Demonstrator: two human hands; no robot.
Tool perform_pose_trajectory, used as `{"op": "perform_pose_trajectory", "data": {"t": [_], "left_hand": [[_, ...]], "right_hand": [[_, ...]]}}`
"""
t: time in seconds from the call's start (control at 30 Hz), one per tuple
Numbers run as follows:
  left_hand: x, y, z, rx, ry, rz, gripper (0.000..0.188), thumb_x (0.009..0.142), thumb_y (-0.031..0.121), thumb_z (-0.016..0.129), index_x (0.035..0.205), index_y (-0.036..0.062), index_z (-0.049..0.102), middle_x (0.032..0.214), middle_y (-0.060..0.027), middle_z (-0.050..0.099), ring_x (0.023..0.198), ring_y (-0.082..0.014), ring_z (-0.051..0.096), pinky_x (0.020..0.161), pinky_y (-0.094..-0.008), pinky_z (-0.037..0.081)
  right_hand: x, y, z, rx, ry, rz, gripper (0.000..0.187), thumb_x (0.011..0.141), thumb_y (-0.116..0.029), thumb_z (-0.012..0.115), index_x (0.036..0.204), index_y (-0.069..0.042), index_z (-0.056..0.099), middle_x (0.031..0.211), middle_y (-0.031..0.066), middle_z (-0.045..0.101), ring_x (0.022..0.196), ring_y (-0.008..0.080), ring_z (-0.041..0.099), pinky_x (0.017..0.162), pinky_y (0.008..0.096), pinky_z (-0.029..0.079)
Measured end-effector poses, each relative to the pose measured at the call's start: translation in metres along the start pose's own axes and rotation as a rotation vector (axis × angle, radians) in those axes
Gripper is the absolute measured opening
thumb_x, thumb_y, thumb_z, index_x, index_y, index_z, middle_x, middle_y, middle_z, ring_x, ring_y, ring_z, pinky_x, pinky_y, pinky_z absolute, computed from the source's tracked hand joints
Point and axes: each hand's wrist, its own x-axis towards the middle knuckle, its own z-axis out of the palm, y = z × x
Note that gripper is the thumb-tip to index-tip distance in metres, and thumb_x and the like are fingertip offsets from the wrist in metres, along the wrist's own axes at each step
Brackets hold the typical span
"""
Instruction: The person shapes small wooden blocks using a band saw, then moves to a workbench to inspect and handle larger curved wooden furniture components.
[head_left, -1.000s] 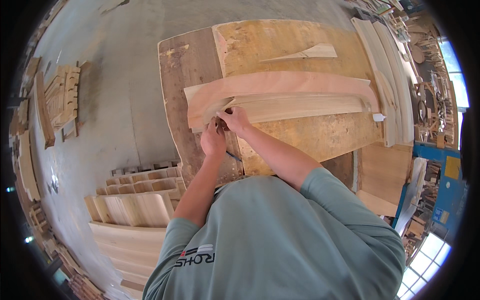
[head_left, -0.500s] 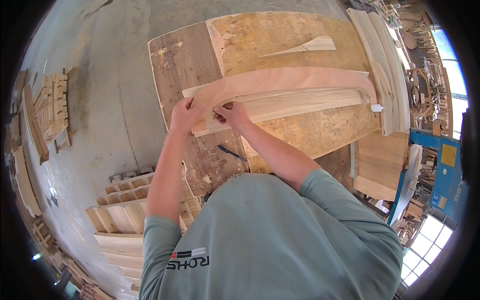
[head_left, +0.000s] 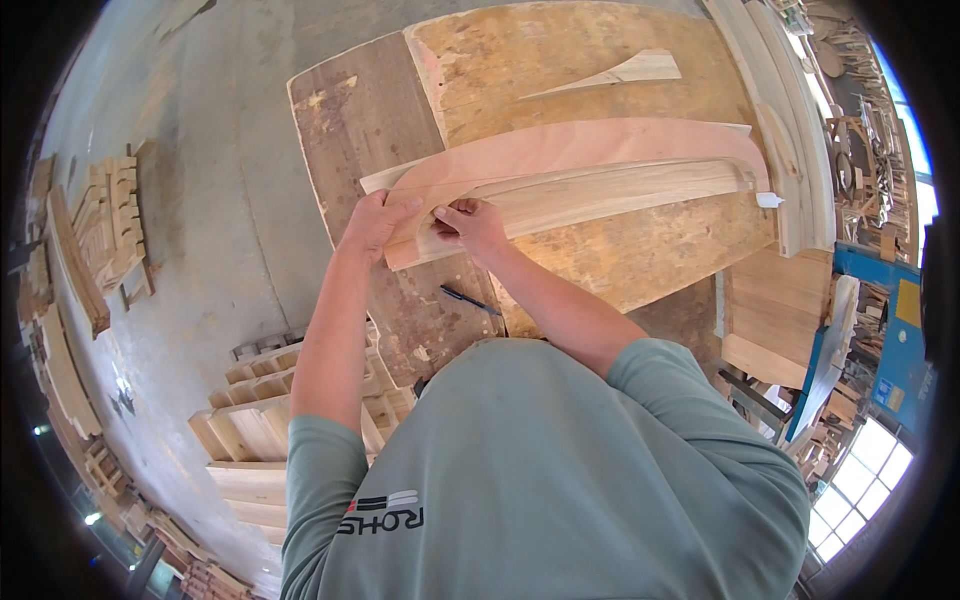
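Note:
A thin, pinkish curved wooden template (head_left: 600, 145) lies across a pale wooden board (head_left: 620, 195) on the worktable. My left hand (head_left: 378, 222) grips the left end of the template, thumb on top and the other fingers at its outer edge. Against the template's inner curve, my right hand (head_left: 472, 225) is closed in a pinch. Whatever sits between its fingertips is too small and hidden to make out. Nearer to me, a black pen (head_left: 470, 299) rests on the table.
The worn wooden table (head_left: 590, 270) carries a tapered wood offcut (head_left: 625, 72) at the back and a small white bottle (head_left: 769, 200) at the right. Long boards (head_left: 775, 130) line the right side. Stacked timber (head_left: 250, 430) stands at lower left, beside the concrete floor (head_left: 215, 230).
The view has shifted slightly, so table and boards sit a little higher and further right. My left thumb now lies flatter along the template; my right hand keeps its pinch at the inner curve.

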Motion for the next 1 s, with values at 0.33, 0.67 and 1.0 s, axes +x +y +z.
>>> {"op": "perform_pose_trajectory", "data": {"t": [0.33, 0.67, 1.0], "left_hand": [[-0.001, 0.004, -0.001, -0.029, 0.024, -0.016, 0.056, 0.082, 0.023, 0.085, 0.123, -0.0074, 0.061, 0.113, -0.0140, 0.070, 0.098, -0.0200, 0.068, 0.084, -0.0372, 0.056], [0.000, 0.002, -0.001, 0.001, 0.021, -0.003, 0.057, 0.084, 0.024, 0.083, 0.124, -0.0089, 0.060, 0.113, -0.0153, 0.069, 0.096, -0.0203, 0.069, 0.084, -0.0370, 0.057], [-0.002, -0.001, -0.001, 0.009, 0.033, -0.005, 0.052, 0.085, 0.024, 0.082, 0.120, -0.0079, 0.060, 0.109, -0.0140, 0.069, 0.093, -0.0201, 0.068, 0.081, -0.0369, 0.056]], "right_hand": [[-0.001, -0.003, 0.012, -0.031, 0.090, -0.020, 0.019, 0.097, -0.015, 0.070, 0.103, 0.003, 0.067, 0.090, 0.0090, 0.071, 0.076, 0.0158, 0.070, 0.066, 0.0279, 0.058], [-0.002, 0.003, 0.002, -0.005, 0.035, -0.067, 0.024, 0.097, -0.013, 0.069, 0.111, 0.005, 0.065, 0.098, 0.0106, 0.071, 0.082, 0.0173, 0.072, 0.070, 0.0277, 0.060], [0.000, 0.002, 0.008, -0.037, 0.075, -0.046, 0.026, 0.096, -0.014, 0.070, 0.111, 0.007, 0.065, 0.098, 0.0115, 0.072, 0.083, 0.0174, 0.072, 0.071, 0.0277, 0.060]]}}
